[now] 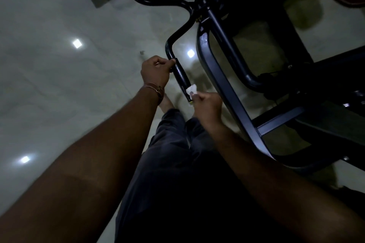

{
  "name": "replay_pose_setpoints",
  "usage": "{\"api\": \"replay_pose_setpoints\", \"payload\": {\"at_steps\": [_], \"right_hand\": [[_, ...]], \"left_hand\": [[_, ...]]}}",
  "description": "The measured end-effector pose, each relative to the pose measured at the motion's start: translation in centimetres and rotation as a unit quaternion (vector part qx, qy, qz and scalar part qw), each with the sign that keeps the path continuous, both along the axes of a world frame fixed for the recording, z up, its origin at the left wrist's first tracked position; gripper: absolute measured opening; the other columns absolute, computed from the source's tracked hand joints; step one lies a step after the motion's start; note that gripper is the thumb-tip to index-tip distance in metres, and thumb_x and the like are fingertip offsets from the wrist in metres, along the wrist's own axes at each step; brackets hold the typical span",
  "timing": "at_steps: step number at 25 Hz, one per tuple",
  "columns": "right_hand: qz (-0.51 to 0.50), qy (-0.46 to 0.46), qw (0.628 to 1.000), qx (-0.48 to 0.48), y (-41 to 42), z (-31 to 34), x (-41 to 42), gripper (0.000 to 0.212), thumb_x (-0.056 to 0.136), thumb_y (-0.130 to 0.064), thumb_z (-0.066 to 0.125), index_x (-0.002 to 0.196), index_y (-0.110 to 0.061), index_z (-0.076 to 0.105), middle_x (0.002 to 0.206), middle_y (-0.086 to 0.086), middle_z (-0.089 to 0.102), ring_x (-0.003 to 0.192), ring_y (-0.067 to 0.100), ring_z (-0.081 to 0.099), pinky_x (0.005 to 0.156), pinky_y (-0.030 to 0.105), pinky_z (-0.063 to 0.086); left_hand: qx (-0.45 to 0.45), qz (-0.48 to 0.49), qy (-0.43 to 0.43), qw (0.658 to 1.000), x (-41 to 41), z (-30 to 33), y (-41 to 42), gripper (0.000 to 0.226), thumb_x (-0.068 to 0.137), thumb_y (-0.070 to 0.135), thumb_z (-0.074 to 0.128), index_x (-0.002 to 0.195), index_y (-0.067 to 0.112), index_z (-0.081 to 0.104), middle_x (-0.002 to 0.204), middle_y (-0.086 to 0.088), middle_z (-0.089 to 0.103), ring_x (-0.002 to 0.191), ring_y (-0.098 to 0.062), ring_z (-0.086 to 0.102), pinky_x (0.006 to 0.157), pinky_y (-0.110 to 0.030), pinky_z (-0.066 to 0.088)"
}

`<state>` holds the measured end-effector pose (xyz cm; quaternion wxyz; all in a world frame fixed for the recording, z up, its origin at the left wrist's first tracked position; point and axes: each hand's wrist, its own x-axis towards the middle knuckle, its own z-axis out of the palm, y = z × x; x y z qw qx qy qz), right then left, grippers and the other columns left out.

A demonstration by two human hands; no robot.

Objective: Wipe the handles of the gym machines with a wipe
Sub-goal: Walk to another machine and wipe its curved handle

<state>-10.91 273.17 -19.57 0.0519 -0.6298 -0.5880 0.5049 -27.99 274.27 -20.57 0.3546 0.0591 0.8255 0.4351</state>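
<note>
- Gripping the upper end of the black foam-padded machine handle (181, 74), the left hand (155, 71) curls around its bar.
- Pinching a small white crumpled wipe (191, 90), the right hand (207, 107) presses it on the handle's lower end.

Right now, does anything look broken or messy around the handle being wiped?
Nothing looks broken or spilled. The left hand grips the top of the black handle, and the right hand holds the white wipe at its lower end. One small speck lies on the floor.
</note>
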Motion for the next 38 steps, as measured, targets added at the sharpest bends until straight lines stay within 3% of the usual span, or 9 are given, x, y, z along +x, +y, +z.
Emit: {"api": "replay_pose_setpoints", "payload": {"at_steps": [3, 12, 17, 20, 24, 28, 31, 33, 38], "right_hand": [[0.186, -0.021, 0.965, 0.185, 1.5, 0.5, -2.9, 0.030, 0.087, -0.006, 0.058, 0.115, 0.001, 0.065, 0.099, 0.020, 0.069, 0.089, 0.033, 0.065, 0.077, 0.036, 0.051], [0.308, -0.037, 0.896, 0.317, -1.4, -0.1, 0.2, 0.053, 0.083, -0.017, 0.028, 0.119, 0.007, 0.060, 0.119, 0.028, 0.062, 0.092, 0.039, 0.068, 0.062, 0.039, 0.059], [-0.007, 0.082, 0.994, -0.075, 2.7, 0.2, -1.5, 0.028, 0.098, -0.016, 0.051, 0.071, -0.016, 0.060, 0.066, 0.002, 0.059, 0.058, 0.012, 0.057, 0.052, 0.021, 0.038], [-0.197, 0.243, 0.863, -0.396, 2.5, 1.7, -1.4, 0.035, 0.104, -0.012, 0.038, 0.080, -0.001, 0.061, 0.092, 0.012, 0.058, 0.075, 0.015, 0.060, 0.075, 0.025, 0.045], [-0.275, 0.243, 0.801, -0.473, 4.6, -0.5, -3.4, 0.052, 0.101, -0.021, 0.040, 0.068, -0.002, 0.076, 0.076, 0.013, 0.068, 0.064, 0.019, 0.056, 0.071, 0.024, 0.039], [-0.283, 0.192, 0.861, -0.377, 3.5, -1.2, -2.1, 0.031, 0.098, -0.021, 0.052, 0.091, 0.006, 0.067, 0.084, 0.024, 0.066, 0.064, 0.030, 0.063, 0.072, 0.038, 0.056], [0.020, 0.049, 0.999, -0.006, 2.3, -1.6, -1.4, 0.024, 0.091, -0.021, 0.060, 0.092, -0.002, 0.075, 0.077, 0.015, 0.071, 0.065, 0.028, 0.068, 0.065, 0.044, 0.058], [0.200, -0.031, 0.954, 0.221, 2.3, -1.4, -3.9, 0.031, 0.089, -0.011, 0.050, 0.111, 0.001, 0.068, 0.099, 0.020, 0.070, 0.080, 0.033, 0.068, 0.068, 0.040, 0.058], [0.312, -0.134, 0.874, 0.346, 0.8, -0.1, -4.6, 0.056, 0.088, -0.013, 0.019, 0.119, 0.011, 0.060, 0.115, 0.029, 0.064, 0.091, 0.030, 0.070, 0.061, 0.025, 0.056]], "left_hand": [[0.009, 0.024, -0.007, 1.000, 0.2, -0.1, 0.1, 0.019, 0.070, 0.014, 0.084, 0.071, 0.000, 0.070, 0.070, -0.014, 0.071, 0.063, -0.023, 0.071, 0.061, -0.029, 0.059], [-0.021, 0.020, -0.004, 1.000, -0.4, 0.5, 0.6, 0.020, 0.066, 0.012, 0.086, 0.062, 0.003, 0.068, 0.066, -0.013, 0.069, 0.061, -0.024, 0.071, 0.060, -0.029, 0.059], [-0.022, 0.003, -0.020, 1.000, -0.9, 0.6, 0.5, 0.020, 0.064, 0.017, 0.088, 0.062, 0.006, 0.071, 0.068, -0.013, 0.071, 0.064, -0.025, 0.071, 0.061, -0.029, 0.059], [-0.046, -0.022, -0.029, 0.998, -1.5, 0.4, 0.3, 0.019, 0.062, 0.022, 0.090, 0.062, 0.011, 0.074, 0.066, -0.008, 0.072, 0.063, -0.021, 0.069, 0.067, -0.034, 0.061], [-0.062, -0.021, -0.018, 0.998, -1.9, 0.1, 0.5, 0.017, 0.063, 0.022, 0.089, 0.058, 0.015, 0.074, 0.061, -0.006, 0.071, 0.061, -0.018, 0.068, 0.074, -0.039, 0.061], [-0.075, -0.032, -0.018, 0.997, -2.0, 0.1, 0.7, 0.016, 0.063, 0.022, 0.088, 0.060, 0.014, 0.075, 0.061, -0.005, 0.071, 0.059, -0.017, 0.066, 0.072, -0.038, 0.061], [-0.089, -0.024, -0.026, 0.995, -2.0, 0.3, 1.0, 0.016, 0.064, 0.020, 0.089, 0.063, 0.011, 0.075, 0.062, -0.007, 0.071, 0.056, -0.014, 0.064, 0.069, -0.035, 0.061], [-0.097, -0.024, -0.033, 0.994, -2.0, 0.4, 1.4, 0.017, 0.065, 0.019, 0.089, 0.065, 0.008, 0.076, 0.064, -0.010, 0.072, 0.054, -0.014, 0.062, 0.067, -0.035, 0.061], [-0.106, -0.032, -0.031, 0.993, -2.5, 0.5, 1.5, 0.016, 0.063, 0.018, 0.089, 0.062, 0.010, 0.075, 0.059, -0.007, 0.071, 0.056, -0.016, 0.065, 0.070, -0.036, 0.062]]}}
